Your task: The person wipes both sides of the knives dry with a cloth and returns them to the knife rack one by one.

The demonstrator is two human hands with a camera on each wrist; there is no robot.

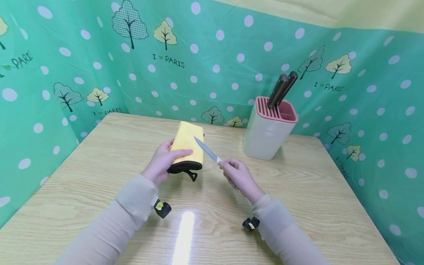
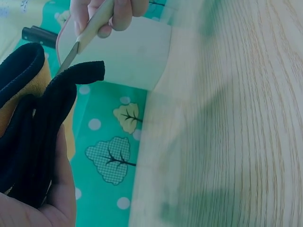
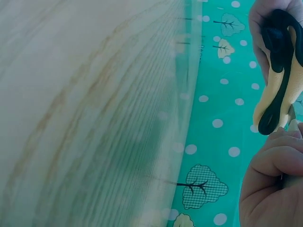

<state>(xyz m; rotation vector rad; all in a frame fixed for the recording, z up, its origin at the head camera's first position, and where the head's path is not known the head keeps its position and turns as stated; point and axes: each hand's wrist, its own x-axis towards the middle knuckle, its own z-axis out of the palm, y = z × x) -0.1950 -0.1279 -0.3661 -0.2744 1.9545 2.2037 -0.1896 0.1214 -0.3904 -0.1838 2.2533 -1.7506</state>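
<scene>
My left hand (image 1: 162, 160) grips a folded yellow cloth (image 1: 187, 138) with black edging and a small black loop hanging at its near end. The thumb lies across the cloth's upper face. In the left wrist view, the black trim (image 2: 33, 142) shows the cloth folded into layers. My right hand (image 1: 239, 176) holds a knife by its pale handle (image 2: 97, 21). The knife's blade (image 1: 207, 149) points up and left, its tip overlapping the cloth's right side in the head view. In the right wrist view, the folded cloth (image 3: 279, 80) is above the right hand (image 3: 274, 184).
A white knife block (image 1: 267, 136) with a pink slotted top stands at the back right of the wooden table (image 1: 298, 206). Two dark-handled knives (image 1: 281, 90) stick up from it. A green patterned curtain (image 1: 198, 66) hangs behind the table and along both sides.
</scene>
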